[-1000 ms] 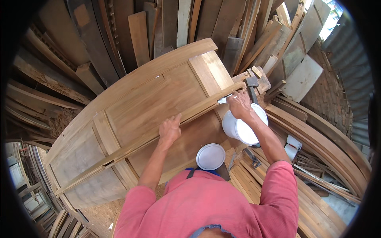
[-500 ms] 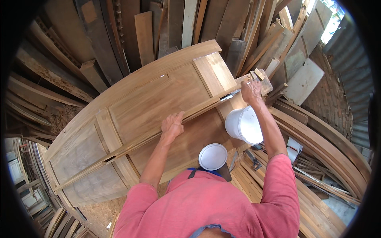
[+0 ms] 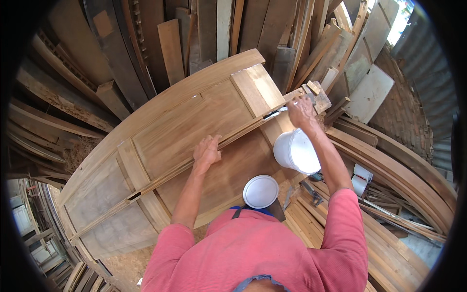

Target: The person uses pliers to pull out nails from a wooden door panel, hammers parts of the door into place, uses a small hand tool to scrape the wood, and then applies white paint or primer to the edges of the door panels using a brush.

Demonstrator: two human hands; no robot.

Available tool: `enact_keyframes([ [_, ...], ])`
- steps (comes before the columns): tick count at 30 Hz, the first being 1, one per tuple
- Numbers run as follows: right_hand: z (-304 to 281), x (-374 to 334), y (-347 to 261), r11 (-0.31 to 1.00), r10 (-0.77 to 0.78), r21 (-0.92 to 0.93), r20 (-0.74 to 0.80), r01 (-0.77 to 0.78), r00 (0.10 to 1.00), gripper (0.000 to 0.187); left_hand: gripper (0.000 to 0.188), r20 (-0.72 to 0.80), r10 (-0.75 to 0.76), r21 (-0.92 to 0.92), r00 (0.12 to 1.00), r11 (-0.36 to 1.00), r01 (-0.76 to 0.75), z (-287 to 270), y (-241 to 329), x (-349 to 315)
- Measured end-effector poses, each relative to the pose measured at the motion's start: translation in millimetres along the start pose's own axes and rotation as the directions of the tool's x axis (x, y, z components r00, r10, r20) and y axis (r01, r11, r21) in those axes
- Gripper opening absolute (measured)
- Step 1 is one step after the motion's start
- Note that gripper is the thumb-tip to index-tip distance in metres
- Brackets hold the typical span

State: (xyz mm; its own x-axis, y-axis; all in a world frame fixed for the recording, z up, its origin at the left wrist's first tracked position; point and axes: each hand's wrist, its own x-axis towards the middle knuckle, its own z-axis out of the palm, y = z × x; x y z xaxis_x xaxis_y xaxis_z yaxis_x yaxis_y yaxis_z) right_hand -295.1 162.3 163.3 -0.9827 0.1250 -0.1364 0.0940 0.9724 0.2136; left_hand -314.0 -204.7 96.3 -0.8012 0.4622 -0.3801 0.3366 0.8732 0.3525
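Two panelled wooden doors are in front of me: an upper one (image 3: 194, 121) standing on edge and another panelled piece (image 3: 233, 160) behind its near edge. My left hand (image 3: 207, 151) is closed over the upper door's long edge near the middle. My right hand (image 3: 301, 112) is closed at the right end of that edge, beside a slot with white paste (image 3: 276, 113) in and around it. Whatever the right fingers pinch is too small to make out. Just below the right wrist stands a white bucket (image 3: 287, 150). A round white lid (image 3: 260, 191) lies close to my body.
Wooden offcuts (image 3: 316, 90) sit beyond my right hand. Upright planks (image 3: 172, 51) lean along the back. Long boards (image 3: 389, 160) and a metal clamp-like tool (image 3: 311, 192) lie on the right. Sawdust (image 3: 131, 263) covers the floor at lower left.
My right hand has shifted slightly left and down along the edge by the pasted slot. The left hand keeps its hold, and the whole view has turned a little.
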Motion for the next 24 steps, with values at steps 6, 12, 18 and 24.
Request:
enact_keyframes([
  [6, -6.6, -3.8, -47.2, 0.958, -0.249, 0.13, -0.072, 0.257, 0.966, 0.021, 0.058, -0.071, 0.018, 0.023, 0.997, 1.0, -0.016, 6.0, -0.6, -4.3],
  [12, -3.0, -17.4, 2.5, 0.993, -0.104, 0.049, -0.01, 0.104, 0.995, 0.02, 0.051, -0.222, 0.099, 0.068, 0.97, 0.994, -0.086, 22.2, 9.8, -21.5],
  [18, -45.8, -74.1, 41.5, 0.956, 0.069, 0.29, -0.042, -0.054, 0.997, 0.018, 0.052, -0.215, 0.107, 0.034, 0.971, 0.994, -0.102, 26.4, 10.7, -22.5],
  [24, -75.5, -152.9, 60.6, 0.628, 0.428, 0.695, 0.069, -0.351, 0.901, 0.026, 0.054, -0.137, 0.055, 0.061, 0.989, 0.997, -0.047, 19.1, 5.4, -14.4],
])
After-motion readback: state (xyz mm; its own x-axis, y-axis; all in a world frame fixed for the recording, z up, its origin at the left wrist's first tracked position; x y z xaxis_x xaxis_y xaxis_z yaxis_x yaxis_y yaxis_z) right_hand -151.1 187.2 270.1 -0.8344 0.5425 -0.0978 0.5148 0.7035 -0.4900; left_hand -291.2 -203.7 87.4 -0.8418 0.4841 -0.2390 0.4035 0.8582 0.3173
